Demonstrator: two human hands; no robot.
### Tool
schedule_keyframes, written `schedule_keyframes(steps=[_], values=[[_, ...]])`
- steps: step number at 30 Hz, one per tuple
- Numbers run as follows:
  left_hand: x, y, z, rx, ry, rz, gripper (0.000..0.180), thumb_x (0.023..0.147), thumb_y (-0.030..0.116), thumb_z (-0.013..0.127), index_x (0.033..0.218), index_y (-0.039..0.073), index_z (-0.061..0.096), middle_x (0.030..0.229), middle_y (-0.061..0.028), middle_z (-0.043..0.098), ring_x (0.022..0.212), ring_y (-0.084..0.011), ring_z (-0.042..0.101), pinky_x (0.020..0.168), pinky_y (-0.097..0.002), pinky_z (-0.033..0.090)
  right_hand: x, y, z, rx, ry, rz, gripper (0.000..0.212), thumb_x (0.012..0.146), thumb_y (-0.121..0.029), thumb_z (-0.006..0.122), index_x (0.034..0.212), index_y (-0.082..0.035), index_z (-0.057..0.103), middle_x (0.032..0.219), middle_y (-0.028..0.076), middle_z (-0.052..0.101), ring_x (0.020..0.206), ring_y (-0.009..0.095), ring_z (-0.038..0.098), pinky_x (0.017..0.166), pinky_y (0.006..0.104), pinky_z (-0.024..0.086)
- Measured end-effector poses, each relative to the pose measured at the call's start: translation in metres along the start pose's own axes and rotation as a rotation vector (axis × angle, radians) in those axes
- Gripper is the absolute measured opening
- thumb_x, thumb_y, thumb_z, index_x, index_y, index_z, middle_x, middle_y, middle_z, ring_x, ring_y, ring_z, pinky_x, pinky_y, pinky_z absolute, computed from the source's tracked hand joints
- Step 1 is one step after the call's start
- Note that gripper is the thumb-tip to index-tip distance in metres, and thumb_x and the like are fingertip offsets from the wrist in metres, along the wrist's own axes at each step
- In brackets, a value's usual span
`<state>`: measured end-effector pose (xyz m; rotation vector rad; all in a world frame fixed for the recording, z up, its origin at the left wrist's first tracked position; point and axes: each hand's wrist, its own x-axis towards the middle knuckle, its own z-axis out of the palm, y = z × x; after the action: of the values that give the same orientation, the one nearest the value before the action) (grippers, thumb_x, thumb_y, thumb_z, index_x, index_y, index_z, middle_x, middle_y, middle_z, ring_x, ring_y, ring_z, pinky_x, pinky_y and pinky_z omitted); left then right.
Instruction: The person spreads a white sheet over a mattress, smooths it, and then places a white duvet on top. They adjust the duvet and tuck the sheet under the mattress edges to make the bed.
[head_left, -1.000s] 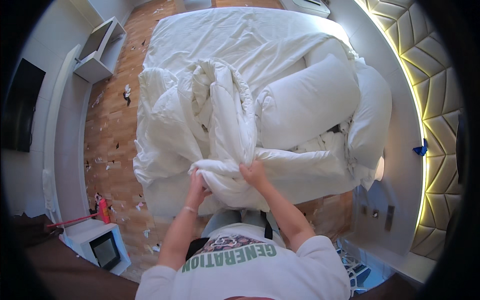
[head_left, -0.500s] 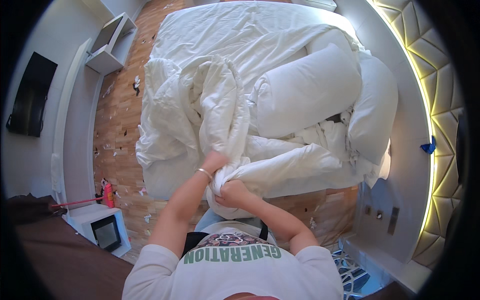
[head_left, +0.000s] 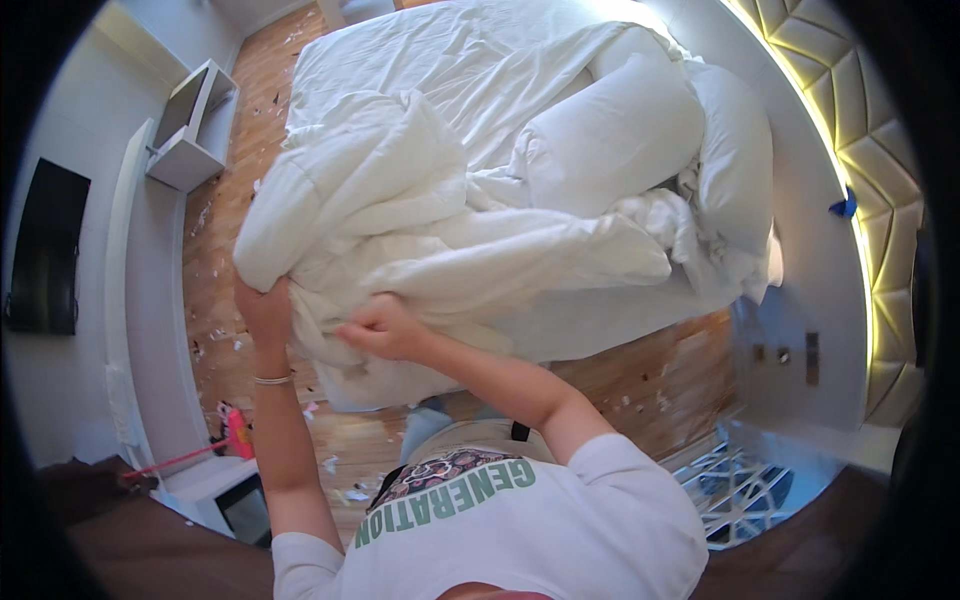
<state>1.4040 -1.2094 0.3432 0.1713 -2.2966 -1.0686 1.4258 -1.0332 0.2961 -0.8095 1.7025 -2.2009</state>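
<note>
A bulky white duvet (head_left: 340,190) lies heaped in loose folds over the near left part of the bed. At its left edge, my left hand (head_left: 264,312), with a bracelet at the wrist, is closed on the fabric; folds hide part of the fingers. My right hand (head_left: 383,328) is curled in a fist against the duvet's near side and grips a pinch of cloth. From there a long fold runs right across the mattress. Beneath it all, a wrinkled white sheet (head_left: 400,50) covers the bed.
Plump white pillows (head_left: 620,140) lie at the right by the lit, padded headboard wall (head_left: 850,110). Paper scraps litter the wooden floor (head_left: 215,250). Along the left wall are a television (head_left: 48,245) and a white cabinet (head_left: 195,150); a red bottle (head_left: 238,432) stands near-left.
My left hand has moved left and nearer with the duvet, spreading its bunched folds toward the bed's left edge. My right hand has shifted left and slightly away from me. The view has turned somewhat.
</note>
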Motion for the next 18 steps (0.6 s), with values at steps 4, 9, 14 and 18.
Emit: schedule_keyframes(steps=[4,9,14,18], values=[[0.048,-0.080,-0.058,-0.058,-0.147,0.073,0.051,0.065,0.004,0.064,0.114,-0.001,0.047,0.108,-0.0148,0.056,0.098,-0.0215,0.054,0.085,-0.0313,0.041,0.069,-0.020,0.096,-0.068,-0.301,-0.153,0.042,0.081,-0.024,0.057,0.048,-0.001,0.046,0.040,0.006,0.034,0.039,0.010,0.029,0.037,0.0313,0.025],[0.016,-0.128,-0.056,-0.241,-0.593,-0.378,0.054,0.066,0.013,0.071,0.113,-0.004,0.048,0.103,-0.0118,0.058,0.092,-0.0174,0.056,0.078,-0.0276,0.045,0.067,0.050,0.124,-0.039,-0.299,0.111,0.050,0.080,-0.035,0.057,0.046,0.000,0.049,0.038,0.008,0.039,0.037,0.013,0.032,0.038,0.0336,0.028],[-0.002,-0.106,0.021,0.474,-1.521,-0.334,0.070,0.060,0.055,0.068,0.093,-0.006,0.061,0.087,-0.0195,0.062,0.080,-0.0246,0.059,0.071,-0.0318,0.046,0.002,0.072,0.121,-0.331,-0.260,0.354,0.051,0.077,-0.041,0.058,0.046,-0.001,0.051,0.041,0.009,0.046,0.037,0.019,0.040,0.042,0.0344,0.034],[-0.060,-0.046,0.055,0.655,-1.800,0.373,0.061,0.060,0.051,0.067,0.086,-0.004,0.064,0.085,-0.0223,0.062,0.077,-0.0306,0.061,0.072,-0.0331,0.048,-0.027,0.085,0.134,-0.499,-0.224,0.369,0.039,0.076,-0.036,0.059,0.056,-0.003,0.057,0.053,0.011,0.055,0.048,0.025,0.052,0.050,0.0364,0.041]])
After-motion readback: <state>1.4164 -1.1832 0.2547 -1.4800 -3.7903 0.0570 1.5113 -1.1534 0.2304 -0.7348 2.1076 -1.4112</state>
